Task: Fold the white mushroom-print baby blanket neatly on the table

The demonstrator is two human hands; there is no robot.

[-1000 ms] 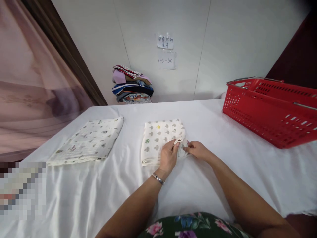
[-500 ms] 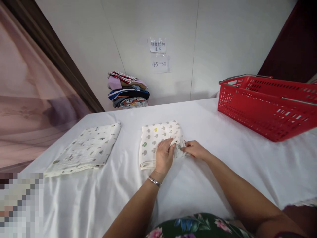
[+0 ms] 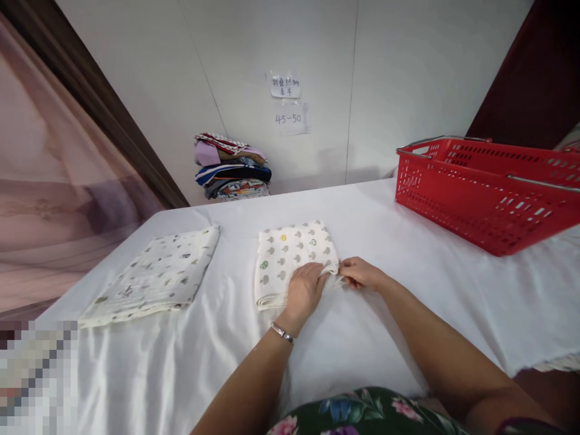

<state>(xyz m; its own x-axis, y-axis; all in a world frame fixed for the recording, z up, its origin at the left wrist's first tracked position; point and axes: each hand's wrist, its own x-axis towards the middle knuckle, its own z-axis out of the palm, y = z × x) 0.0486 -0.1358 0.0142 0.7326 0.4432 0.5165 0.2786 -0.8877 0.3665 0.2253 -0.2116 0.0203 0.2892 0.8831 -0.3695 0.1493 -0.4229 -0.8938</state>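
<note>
A folded cream cloth with a mushroom print [image 3: 290, 254] lies on the white-covered table [image 3: 362, 338] straight ahead of me. My left hand [image 3: 304, 291], a bracelet on its wrist, lies on the cloth's near right part with its fingers curled over the edge. My right hand [image 3: 360, 273] pinches the cloth's near right corner from the side. A second folded cream cloth with small grey prints [image 3: 156, 275] lies flat to the left, away from both hands.
A red plastic basket [image 3: 484, 190] stands at the table's far right. A stack of folded colourful fabrics [image 3: 232, 166] sits at the back against the white wall, under two paper notes [image 3: 286, 103]. A pinkish curtain [image 3: 54, 181] hangs on the left.
The raised fold at the cloth's near right corner has been laid down flat. My left hand has slid toward the near edge, and my right hand stays at the corner.
</note>
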